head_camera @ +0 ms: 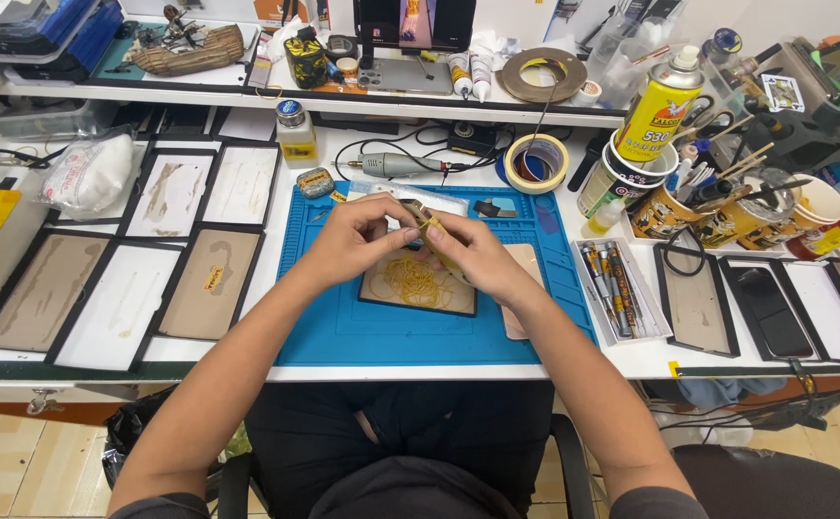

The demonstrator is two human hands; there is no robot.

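Head view: both hands meet over the blue mat (pixel 343 332) at the middle of the worktop (pixel 631 358). The left hand (pixel 354 240) and the right hand (pixel 473 255) share 1 thin tan strip (pixel 429 231), which slants between them. The fingers of both hands are pinched together on it, left near its upper end, right lower down. The strip hangs just above a small black-framed tray (pixel 418 284) that lies on the mat and holds a tangle of yellow thread or shavings; I cannot tell whether the strip touches the tangle.

To do this well, I judge the grip should stay light and close to the strip's ends, with the work kept over the tray so that anything loose drops into it.

Around it: left of the mat lie several flat black-framed panels (pixel 213 279), some white, some brown. A small bottle (pixel 295 135) and a rotary tool (pixel 396 165) lie beyond the mat, and a tape roll (pixel 537 161) stands just past its far right corner. To the right sit a clear box of pens (pixel 617 288), a yellow spray can (pixel 660 106) and cups (pixel 737 216) full of brushes and tools. A dark phone (pixel 770 309) lies in a frame at the right.

The cups and can crowd the right side, near the right elbow's sweep; the mat itself has little on it beside the tray.
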